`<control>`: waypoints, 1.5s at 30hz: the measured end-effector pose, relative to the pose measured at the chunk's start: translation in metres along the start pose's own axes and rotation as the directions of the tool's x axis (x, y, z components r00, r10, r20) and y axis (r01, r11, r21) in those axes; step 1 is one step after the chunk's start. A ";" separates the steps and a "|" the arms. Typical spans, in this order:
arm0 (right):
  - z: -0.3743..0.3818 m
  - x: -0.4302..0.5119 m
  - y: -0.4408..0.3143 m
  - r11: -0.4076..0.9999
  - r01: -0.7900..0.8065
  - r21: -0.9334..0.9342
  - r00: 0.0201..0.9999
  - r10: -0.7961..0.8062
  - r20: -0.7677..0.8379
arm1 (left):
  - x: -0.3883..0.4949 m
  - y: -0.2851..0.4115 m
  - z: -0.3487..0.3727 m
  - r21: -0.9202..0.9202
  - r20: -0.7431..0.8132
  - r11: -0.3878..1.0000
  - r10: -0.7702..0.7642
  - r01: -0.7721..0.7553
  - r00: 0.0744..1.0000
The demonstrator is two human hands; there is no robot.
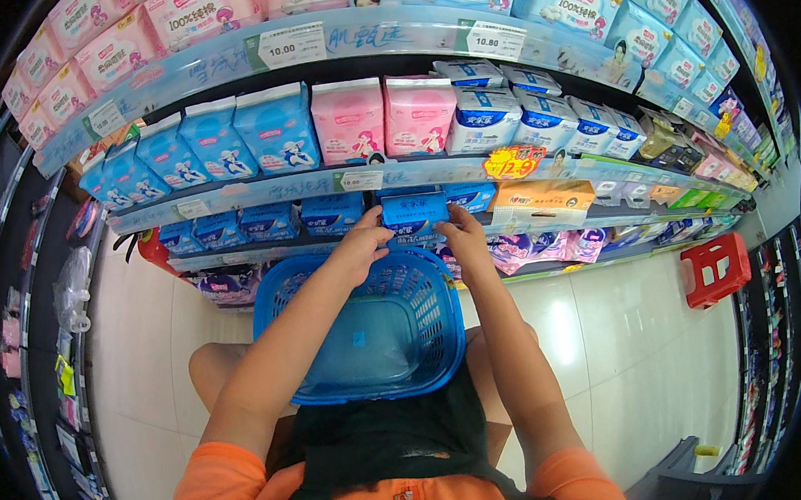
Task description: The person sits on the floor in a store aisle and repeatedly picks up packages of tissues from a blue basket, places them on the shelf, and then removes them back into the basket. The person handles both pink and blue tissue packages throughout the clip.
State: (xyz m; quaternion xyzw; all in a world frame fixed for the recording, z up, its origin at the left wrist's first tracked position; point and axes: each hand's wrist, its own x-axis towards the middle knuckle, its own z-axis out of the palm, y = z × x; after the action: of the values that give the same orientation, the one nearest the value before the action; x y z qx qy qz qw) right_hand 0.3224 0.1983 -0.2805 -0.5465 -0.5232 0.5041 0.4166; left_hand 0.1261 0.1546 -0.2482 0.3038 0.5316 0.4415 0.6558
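Both hands hold a blue sanitary pad pack [414, 211] by its two sides, at the front of a low shelf. My left hand [364, 247] grips its left side, and my right hand [466, 238] has its fingers on the right side. Below the hands, a blue plastic basket [363, 392] with slotted walls sits between my knees; its visible floor holds no goods. Similar blue packs [270, 222] stand along the same shelf on the left. An orange-and-white carton [543, 204] is to the right of my right hand.
Shelves above carry blue packs [277, 130], pink packs [348, 118] and white-and-blue packs [482, 119]. A price rail [250, 196] runs just above the hands. On the right, a red plastic basket [715, 270] stands by the shelving. Another rack [47, 323] stands on the left.
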 end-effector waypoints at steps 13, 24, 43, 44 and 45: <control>0.021 0.056 0.024 0.988 0.105 -0.109 0.994 -0.109 -0.032 | 0.056 -0.008 0.000 0.088 -0.033 0.986 0.143 -0.140 0.989; 0.017 0.053 0.041 0.989 0.120 -0.085 0.991 -0.115 0.066 | 0.052 -0.018 -0.002 0.148 -0.051 0.983 0.115 -0.106 0.992; -0.035 -0.072 0.126 0.803 0.137 -0.580 0.973 0.001 0.231 | -0.089 -0.152 -0.247 0.498 -0.328 0.861 0.083 0.098 0.941; -0.043 -0.077 0.126 0.803 0.146 -0.578 0.977 -0.026 0.211 | -0.089 -0.148 -0.244 0.501 -0.294 0.863 0.102 0.063 0.950; -0.051 -0.083 0.121 0.802 0.155 -0.576 0.981 -0.055 0.187 | -0.093 -0.142 -0.239 0.501 -0.265 0.865 0.120 0.030 0.957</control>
State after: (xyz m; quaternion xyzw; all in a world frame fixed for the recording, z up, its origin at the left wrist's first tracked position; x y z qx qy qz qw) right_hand 0.3961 0.1066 -0.3826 -0.5760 -0.7148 0.3360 0.2107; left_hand -0.0725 -0.0065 -0.3913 0.4083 0.7100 0.3432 0.4598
